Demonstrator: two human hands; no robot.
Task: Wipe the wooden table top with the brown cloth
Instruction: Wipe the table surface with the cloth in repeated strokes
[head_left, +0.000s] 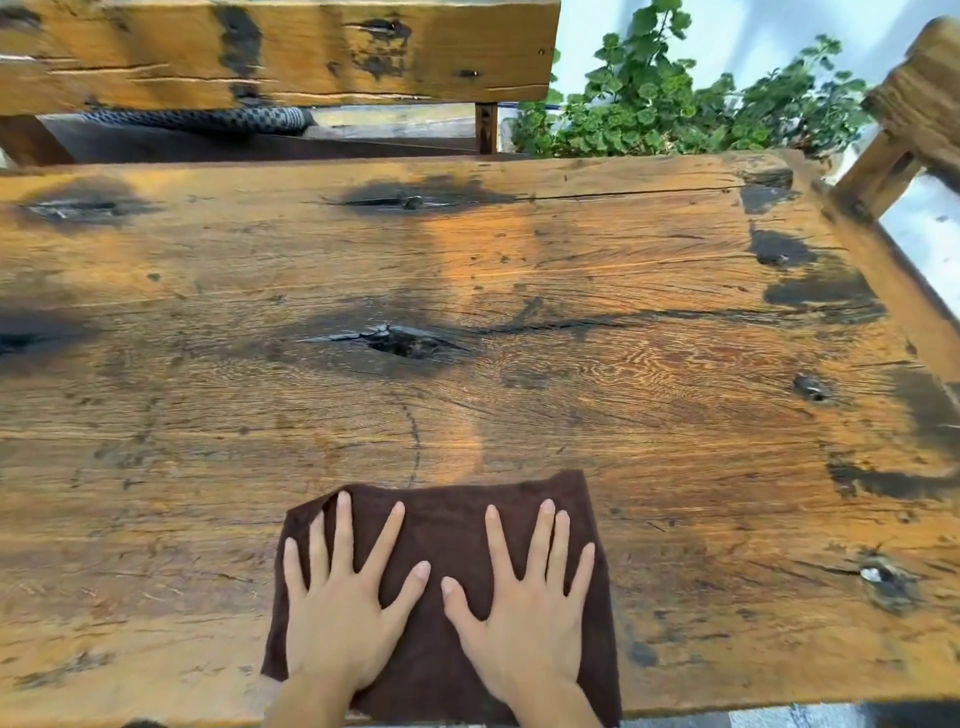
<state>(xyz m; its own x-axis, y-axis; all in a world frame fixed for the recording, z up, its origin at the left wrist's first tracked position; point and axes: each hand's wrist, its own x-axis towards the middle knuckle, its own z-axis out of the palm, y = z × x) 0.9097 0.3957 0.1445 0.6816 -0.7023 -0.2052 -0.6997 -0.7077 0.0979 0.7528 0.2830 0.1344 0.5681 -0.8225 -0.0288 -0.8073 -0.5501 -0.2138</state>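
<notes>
A dark brown cloth (441, 525) lies spread flat near the front edge of the wooden table top (571, 291), a rough orange-brown slab with dark knots and cracks. My left hand (343, 603) presses flat on the cloth's left half, fingers straight and spread. On the right half lies my right hand (530, 608), also flat with its fingers straight. Both palms cover the cloth's near part; its far edge and right side show.
A wooden bench backrest (280, 47) stands beyond the table's far edge, with a patterned grey cushion (208, 119) under it. Green plants (675, 104) grow at the back right. A wooden chair frame (914, 119) sits close to the right edge.
</notes>
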